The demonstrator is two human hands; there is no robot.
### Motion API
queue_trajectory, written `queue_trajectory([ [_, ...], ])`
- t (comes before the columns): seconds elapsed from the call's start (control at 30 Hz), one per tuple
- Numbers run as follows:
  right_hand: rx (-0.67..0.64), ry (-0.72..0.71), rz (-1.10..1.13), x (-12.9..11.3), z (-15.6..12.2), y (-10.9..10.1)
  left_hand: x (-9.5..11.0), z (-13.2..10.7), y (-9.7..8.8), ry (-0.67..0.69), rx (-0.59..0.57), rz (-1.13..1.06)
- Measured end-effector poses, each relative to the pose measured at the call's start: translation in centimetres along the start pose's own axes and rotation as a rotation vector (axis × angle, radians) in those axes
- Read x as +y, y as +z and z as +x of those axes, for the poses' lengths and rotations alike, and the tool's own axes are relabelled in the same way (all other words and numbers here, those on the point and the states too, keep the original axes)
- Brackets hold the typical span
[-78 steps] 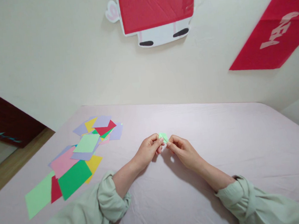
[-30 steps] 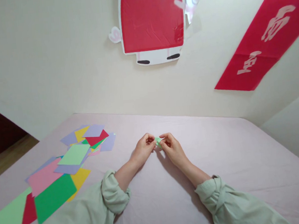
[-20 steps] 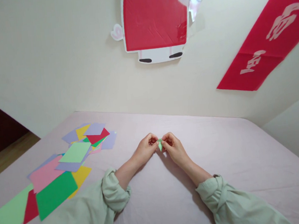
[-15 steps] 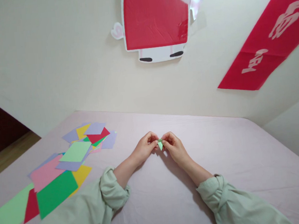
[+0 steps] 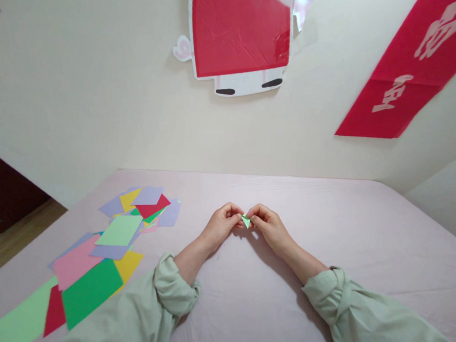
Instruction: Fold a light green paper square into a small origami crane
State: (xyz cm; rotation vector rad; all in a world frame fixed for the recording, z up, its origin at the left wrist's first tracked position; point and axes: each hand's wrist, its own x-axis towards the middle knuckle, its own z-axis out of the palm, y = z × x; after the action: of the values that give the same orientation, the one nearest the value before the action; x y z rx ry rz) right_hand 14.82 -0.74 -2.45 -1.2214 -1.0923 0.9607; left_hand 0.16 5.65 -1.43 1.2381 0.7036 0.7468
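Note:
A small folded piece of light green paper (image 5: 246, 221) is pinched between both my hands, just above the pink sheet (image 5: 339, 235). My left hand (image 5: 222, 227) grips its left side with curled fingers. My right hand (image 5: 268, 225) pinches its right side. Only a small green triangle shows between the fingertips. Both sleeves are pale green and rolled up at the forearm.
Several loose coloured paper squares (image 5: 98, 248) in green, pink, lilac, yellow and red lie spread over the sheet to the left. A wall stands close behind, with a red cartoon figure (image 5: 241, 30) and a red banner (image 5: 407, 62). Wooden floor (image 5: 12, 240) shows at the left.
The green piece was wider and held higher 2.6 s ago; now it is a smaller pointed triangle. Both hands have drawn closer together. The camera view has shifted slightly.

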Motion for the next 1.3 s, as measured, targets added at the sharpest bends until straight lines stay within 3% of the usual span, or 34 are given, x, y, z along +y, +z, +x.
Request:
queue_trajectory([
  [0.23,-0.006,-0.067,-0.085,0.2,-0.1,0.0,-0.4,0.0,0.2,-0.036,-0.051,0.019],
  [0.47,0.066,-0.028,-0.020,0.0,-0.2,0.3,-0.9,0.2,0.3,0.048,0.010,0.108],
  [0.63,0.063,-0.025,-0.113,-0.2,-0.2,0.3,-1.3,0.1,0.3,0.110,0.013,0.163],
  [1.3,0.053,-0.104,-0.288,-0.4,-0.5,0.2,-0.9,-0.2,0.5,0.105,0.032,0.190],
])
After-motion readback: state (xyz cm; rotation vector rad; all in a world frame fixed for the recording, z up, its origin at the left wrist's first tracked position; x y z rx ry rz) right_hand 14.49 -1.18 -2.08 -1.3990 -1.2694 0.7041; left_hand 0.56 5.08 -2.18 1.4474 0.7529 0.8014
